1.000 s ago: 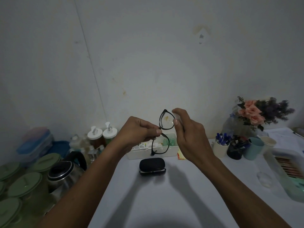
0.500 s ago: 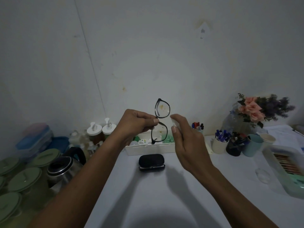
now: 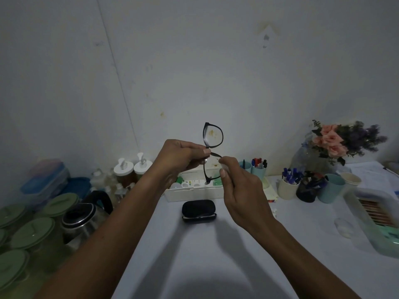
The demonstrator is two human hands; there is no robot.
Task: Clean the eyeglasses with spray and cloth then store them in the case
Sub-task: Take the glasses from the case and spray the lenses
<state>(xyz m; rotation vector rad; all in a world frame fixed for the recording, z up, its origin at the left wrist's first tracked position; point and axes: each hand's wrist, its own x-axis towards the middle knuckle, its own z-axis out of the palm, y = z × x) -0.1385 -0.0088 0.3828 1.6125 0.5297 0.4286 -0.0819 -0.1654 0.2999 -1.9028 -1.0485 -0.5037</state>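
Note:
Black-framed eyeglasses [image 3: 212,136] are held up on end above the table, both lenses showing yellowish smudges. My left hand [image 3: 179,157] pinches them at the bridge. My right hand [image 3: 243,190] is just right of the lower lens, fingers closed around a small white object [image 3: 223,166]. Most of that object is hidden, so I cannot tell what it is. A black glasses case [image 3: 198,210] lies on the white table [image 3: 216,255] below the hands.
A white organiser box [image 3: 194,192] stands behind the case. Cups of pens [image 3: 289,186] and a flower bouquet [image 3: 341,143] are at the right, with a plastic bin [image 3: 375,223] at the right edge. A kettle [image 3: 82,221] and green-lidded jars [image 3: 32,234] crowd the left.
The glasses rose against the wall. My right hand dropped from beside the upper lens to beside the lower lens.

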